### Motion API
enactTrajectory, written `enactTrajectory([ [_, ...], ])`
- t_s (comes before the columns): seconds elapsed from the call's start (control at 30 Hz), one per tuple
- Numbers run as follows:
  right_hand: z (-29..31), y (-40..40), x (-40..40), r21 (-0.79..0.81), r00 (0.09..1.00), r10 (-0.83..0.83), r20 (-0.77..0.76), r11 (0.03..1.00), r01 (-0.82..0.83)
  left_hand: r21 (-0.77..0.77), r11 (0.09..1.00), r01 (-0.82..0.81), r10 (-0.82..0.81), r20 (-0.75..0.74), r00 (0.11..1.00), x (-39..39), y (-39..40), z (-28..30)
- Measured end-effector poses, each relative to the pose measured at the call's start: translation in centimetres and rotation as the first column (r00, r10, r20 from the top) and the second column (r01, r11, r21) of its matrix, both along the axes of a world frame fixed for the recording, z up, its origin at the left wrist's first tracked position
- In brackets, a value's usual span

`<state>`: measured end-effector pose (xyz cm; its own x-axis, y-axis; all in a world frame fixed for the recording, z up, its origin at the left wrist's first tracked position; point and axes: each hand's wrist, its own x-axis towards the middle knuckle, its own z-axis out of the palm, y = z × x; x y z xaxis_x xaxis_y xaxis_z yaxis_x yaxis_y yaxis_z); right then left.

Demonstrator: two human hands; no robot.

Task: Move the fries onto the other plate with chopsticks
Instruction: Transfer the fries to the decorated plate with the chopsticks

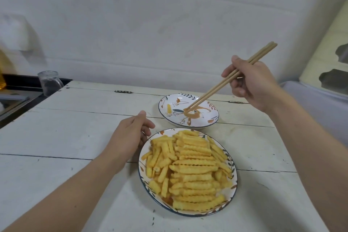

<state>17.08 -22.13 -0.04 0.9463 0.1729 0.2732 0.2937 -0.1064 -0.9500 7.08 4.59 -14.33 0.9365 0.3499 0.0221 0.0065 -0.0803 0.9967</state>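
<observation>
Right hand point(250, 83) up high, fingers clamped on the chopsticks point(222, 84), tips down inside the far plate point(211, 118) beside a single fry point(169, 108). Near plate point(145, 156) sits just in front, heaped with fries point(190, 169), a narrow strip of white tabletop point(75, 137) between the two rims. Left hand point(128, 135) curls loosely against the near plate's far-left rim. Open tabletop to the left; a glass jar point(49, 83) stands off its far-left corner.

Pale matt wooden chopsticks point(222, 85); two glossy glazed ceramic plates point(211, 117) — painted rims; the fries point(190, 169) crinkle-cut, ridged, dull; the surface point(66, 137) white-painted planks, scuffed; a clear glass jar point(49, 83) far left.
</observation>
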Motion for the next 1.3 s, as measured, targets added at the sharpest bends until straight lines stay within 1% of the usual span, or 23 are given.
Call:
enactTrajectory([
  [0.17, -2.4, 3.9, 2.6, -0.089, 0.992, -0.121, 0.042, 0.988, 0.124, 0.013, 1.000, -0.002, 0.002, 0.006, 1.000, 0.4, 0.0, -0.2],
  [0.3, -3.9, 7.4, 2.9, -0.146, 0.985, -0.139, 0.104, 0.977, 0.154, -0.006, 1.000, -0.024, 0.024, 0.022, 0.999, 0.5, 0.1, -0.4],
  [0.43, -4.7, 9.9, 2.7, -0.263, 0.971, -0.182, 0.155, 0.940, 0.218, -0.005, 1.000, -0.025, 0.025, 0.027, 0.999, 0.4, 0.2, -0.3],
  [0.53, -5.0, 10.5, 2.3, -0.337, 0.973, -0.165, 0.163, 0.917, 0.212, 0.000, 1.000, -0.018, 0.018, 0.027, 0.999, 0.4, 0.1, -0.3],
  [0.6, -4.7, 9.7, 2.0, -0.306, 0.972, -0.180, 0.149, 0.927, 0.218, 0.005, 1.000, -0.011, 0.011, 0.025, 1.000, 0.2, 0.1, -0.2],
  [0.7, -2.8, 6.8, 1.1, -0.130, 0.968, -0.225, 0.109, 0.962, 0.239, 0.024, 1.000, 0.004, -0.004, 0.019, 1.000, 0.1, 0.0, -0.2],
  [0.77, -0.9, 4.1, 0.0, -0.010, 0.979, -0.191, 0.068, 0.981, 0.192, 0.029, 1.000, 0.006, -0.006, 0.010, 1.000, 0.0, 0.0, -0.1],
  [0.83, 0.9, 1.3, -1.7, 0.036, 0.992, -0.111, 0.056, 0.993, 0.109, 0.021, 1.000, 0.004, -0.004, 0.006, 1.000, -0.1, -0.1, 0.0],
  [0.9, 2.0, -0.8, -3.2, 0.033, 0.999, -0.019, 0.031, 0.999, 0.018, 0.023, 1.000, 0.000, 0.000, 0.006, 1.000, -0.2, -0.2, 0.2],
  [1.0, 2.1, -1.8, -4.8, -0.047, 0.998, 0.068, 0.002, 0.997, -0.068, 0.025, 1.000, -0.008, 0.007, 0.009, 1.000, -0.4, -0.4, 0.4],
  [1.1, 1.8, -1.4, -5.1, -0.118, 0.997, 0.080, 0.007, 0.990, -0.078, 0.015, 1.000, -0.016, 0.016, 0.003, 1.000, -0.7, -0.5, 0.5],
  [1.3, 0.9, -1.0, -4.2, -0.175, 0.998, 0.056, 0.014, 0.983, -0.052, 0.015, 1.000, -0.017, 0.017, 0.011, 1.000, -0.8, -0.6, 0.5],
])
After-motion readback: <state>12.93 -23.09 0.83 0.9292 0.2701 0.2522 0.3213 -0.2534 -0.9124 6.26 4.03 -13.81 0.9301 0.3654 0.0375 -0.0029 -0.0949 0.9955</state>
